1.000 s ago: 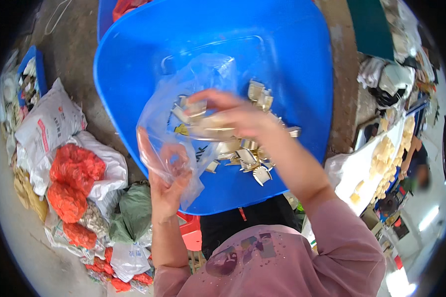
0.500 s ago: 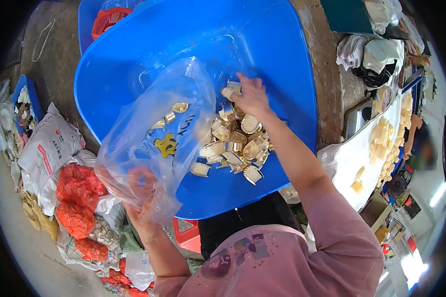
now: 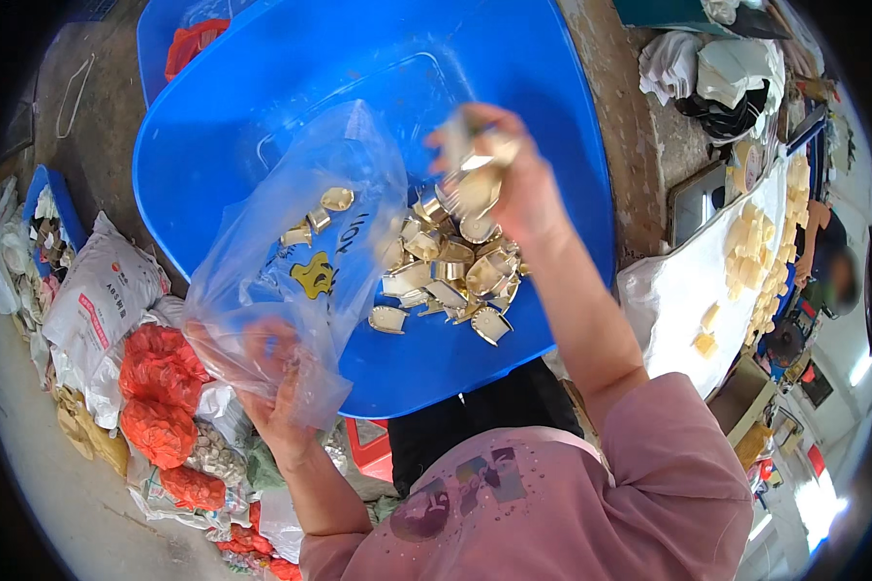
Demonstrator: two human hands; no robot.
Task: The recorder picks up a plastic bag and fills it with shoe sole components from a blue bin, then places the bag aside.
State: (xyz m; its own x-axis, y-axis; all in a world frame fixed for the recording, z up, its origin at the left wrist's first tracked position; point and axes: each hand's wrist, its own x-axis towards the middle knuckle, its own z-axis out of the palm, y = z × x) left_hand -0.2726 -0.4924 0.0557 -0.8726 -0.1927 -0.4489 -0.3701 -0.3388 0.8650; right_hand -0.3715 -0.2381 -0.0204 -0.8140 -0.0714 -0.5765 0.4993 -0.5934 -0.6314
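- The left hand grips the gathered lower end of a clear bag, which holds a few metal caps.
- The right hand, raised beside the bag's mouth, is closed on a blurred fistful, seemingly caps.
- Below that hand a cap pile lies in the blue tub.
- Orange net sacks lie left of the left hand.

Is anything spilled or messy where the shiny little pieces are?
Nothing looks spilled. The shiny metal pieces lie in one heap inside the blue tub. The right hand lifts a blurred handful above the heap, and the left hand holds a clear plastic bag with a few pieces already in it. The bag is crumpled, nothing more.
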